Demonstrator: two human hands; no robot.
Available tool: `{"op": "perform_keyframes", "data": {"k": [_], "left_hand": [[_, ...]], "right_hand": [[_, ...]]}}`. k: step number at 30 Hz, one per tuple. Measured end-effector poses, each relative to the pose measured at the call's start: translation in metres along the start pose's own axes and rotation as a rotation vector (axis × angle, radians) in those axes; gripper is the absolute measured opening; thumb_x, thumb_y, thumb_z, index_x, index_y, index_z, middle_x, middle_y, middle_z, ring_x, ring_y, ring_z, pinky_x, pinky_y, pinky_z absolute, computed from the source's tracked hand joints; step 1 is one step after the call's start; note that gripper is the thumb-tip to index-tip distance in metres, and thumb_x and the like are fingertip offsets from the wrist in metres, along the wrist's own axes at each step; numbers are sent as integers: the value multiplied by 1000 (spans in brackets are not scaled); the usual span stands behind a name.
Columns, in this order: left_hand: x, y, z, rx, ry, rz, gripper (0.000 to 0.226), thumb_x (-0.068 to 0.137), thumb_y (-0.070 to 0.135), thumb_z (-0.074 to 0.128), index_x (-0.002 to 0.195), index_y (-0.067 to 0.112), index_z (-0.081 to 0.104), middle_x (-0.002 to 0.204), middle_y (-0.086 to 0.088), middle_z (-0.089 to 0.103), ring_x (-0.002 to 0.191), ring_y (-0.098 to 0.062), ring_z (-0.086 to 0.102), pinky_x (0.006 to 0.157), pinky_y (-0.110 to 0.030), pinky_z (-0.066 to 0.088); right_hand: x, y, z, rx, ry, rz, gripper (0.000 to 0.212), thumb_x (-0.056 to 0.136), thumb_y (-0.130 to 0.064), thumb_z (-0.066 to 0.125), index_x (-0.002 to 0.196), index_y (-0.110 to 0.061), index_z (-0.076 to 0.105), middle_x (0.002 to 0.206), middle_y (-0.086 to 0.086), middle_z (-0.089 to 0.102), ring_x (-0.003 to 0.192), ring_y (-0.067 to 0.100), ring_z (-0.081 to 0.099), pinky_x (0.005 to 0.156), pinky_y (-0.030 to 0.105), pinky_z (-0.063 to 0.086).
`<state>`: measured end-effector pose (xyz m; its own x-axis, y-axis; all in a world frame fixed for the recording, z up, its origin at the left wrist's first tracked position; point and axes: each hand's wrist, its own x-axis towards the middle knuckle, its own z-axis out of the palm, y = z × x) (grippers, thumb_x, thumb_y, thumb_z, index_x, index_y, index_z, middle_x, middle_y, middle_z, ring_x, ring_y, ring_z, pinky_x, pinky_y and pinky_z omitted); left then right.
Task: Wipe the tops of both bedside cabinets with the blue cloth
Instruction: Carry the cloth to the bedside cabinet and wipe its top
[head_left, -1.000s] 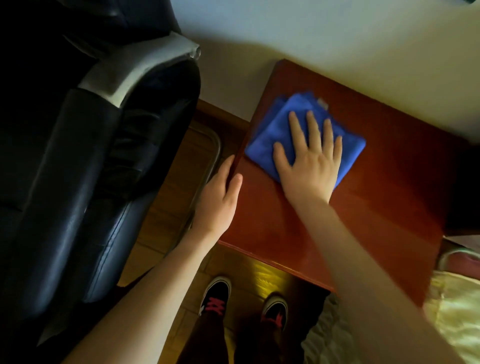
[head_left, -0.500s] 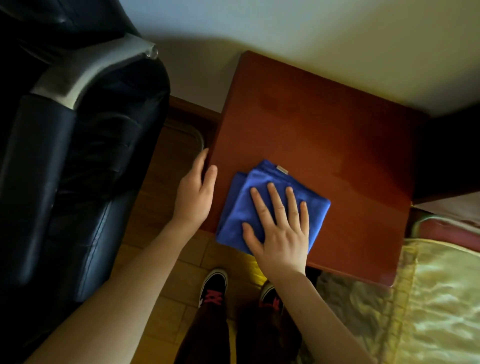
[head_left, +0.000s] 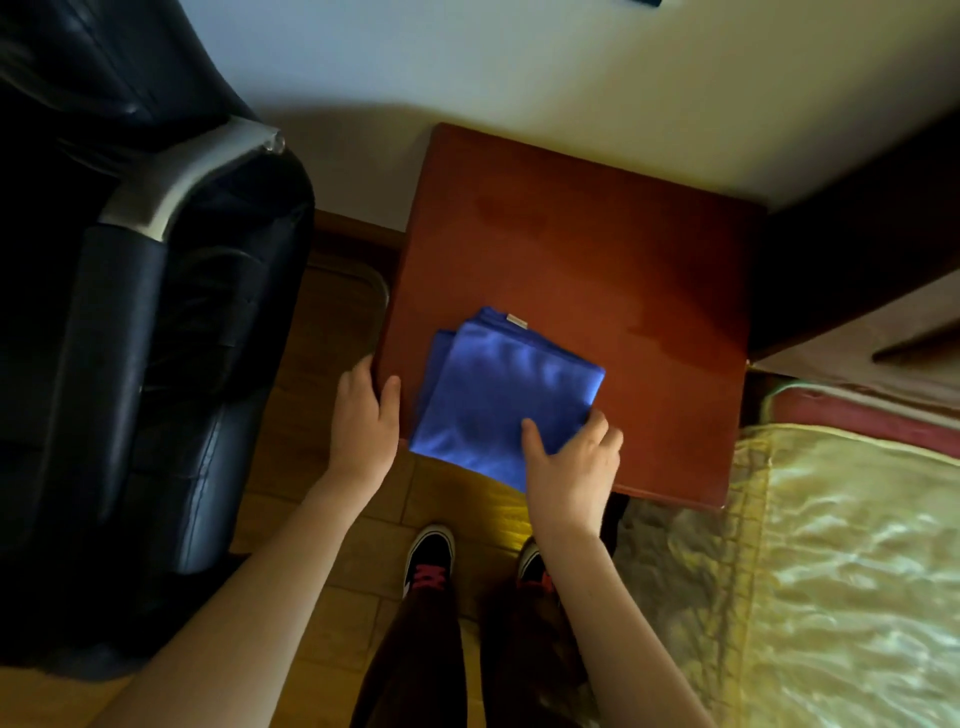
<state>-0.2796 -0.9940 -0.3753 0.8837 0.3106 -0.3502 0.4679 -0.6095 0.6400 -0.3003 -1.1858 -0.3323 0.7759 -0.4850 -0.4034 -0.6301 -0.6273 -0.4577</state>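
A folded blue cloth (head_left: 498, 395) lies on the near left part of a reddish-brown bedside cabinet top (head_left: 597, 249), its near corner hanging over the front edge. My right hand (head_left: 571, 462) pinches the cloth's near right corner, thumb on top and fingers curled under it. My left hand (head_left: 363, 415) rests on the cabinet's near left corner, fingers apart, thumb on the top surface, holding nothing. Only one cabinet is in view.
A black leather armchair (head_left: 130, 338) with a silver armrest stands close on the left. A bed with a shiny gold cover (head_left: 841, 571) lies at the right. A pale wall runs behind the cabinet. My shoes (head_left: 431, 561) stand on the wooden floor below.
My right hand dragged the cloth from the far left of the top to the near edge. It then slid off the cloth's middle and gripped its near right corner. My left hand stayed at the corner.
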Motion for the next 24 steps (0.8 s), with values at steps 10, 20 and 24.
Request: {"op": "perform_keyframes", "data": {"k": [10, 20, 24], "left_hand": [[-17, 14, -20, 53, -89, -83, 51, 100, 31, 40, 146, 9, 33, 142, -15, 41, 119, -31, 54, 96, -36, 47], [-180, 141, -172, 34, -25, 196, 37, 99, 30, 41, 130, 14, 54, 128, -3, 58, 119, -15, 54, 98, -26, 42], [-259, 186, -224, 30, -56, 265, 41, 100, 34, 39, 134, 15, 51, 133, -1, 56, 125, -14, 50, 105, -34, 42]], "right_hand": [[-1, -20, -22, 591, -298, 227, 14, 87, -30, 66, 81, -24, 55, 86, -2, 63, 76, 16, 62, 64, 30, 51], [-95, -54, -229, 566, -313, -112, 26, 96, -22, 55, 122, -20, 50, 98, -10, 61, 87, 7, 61, 65, 13, 48], [-140, -42, -323, 584, -269, -85, 26, 94, -26, 59, 119, -22, 53, 106, -2, 65, 98, 19, 64, 84, 38, 53]]}}
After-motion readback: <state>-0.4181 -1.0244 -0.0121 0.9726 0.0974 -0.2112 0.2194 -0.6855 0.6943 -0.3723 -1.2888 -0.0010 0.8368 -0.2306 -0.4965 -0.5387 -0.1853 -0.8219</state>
